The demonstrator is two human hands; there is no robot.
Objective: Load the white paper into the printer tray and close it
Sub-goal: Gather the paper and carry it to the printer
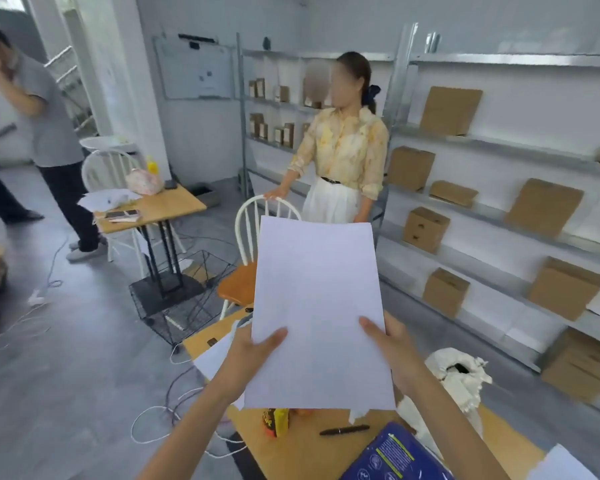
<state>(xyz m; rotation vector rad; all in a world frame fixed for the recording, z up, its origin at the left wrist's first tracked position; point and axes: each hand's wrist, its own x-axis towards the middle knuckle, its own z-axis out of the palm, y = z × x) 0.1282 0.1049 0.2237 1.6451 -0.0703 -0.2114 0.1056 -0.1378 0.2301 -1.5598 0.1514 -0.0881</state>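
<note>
Both hands up in front of the wearer, holding the paper (317, 306) w/ its face toward the camera, above the table (302, 455). Left hand (253, 355) pinches the lower left edge, thumb on the front, other fingers hidden behind. Right hand (392, 344) does the same on the lower right edge, thumb across the front. Two-side grip prob. keeps the sheets flat & squared so they go in clean; can't tell if it's one sheet or a thin stack.

No printer or tray in view, so loading hasn't started, imo; wearer needs to turn toward it first.

Below the paper on the table: pen (344, 430), blue pack (394, 459) (maybe the ream wrapper), more loose sheets at left edge. Chair (253, 251) just behind the table; a person in a yellow blouse (343, 150) rests a hand on its back. Shelves (499, 202) w/ boxes along the right wall. Another person stands far left.

Risk: sheets could bow or slip if held only by the bottom corners.
</note>
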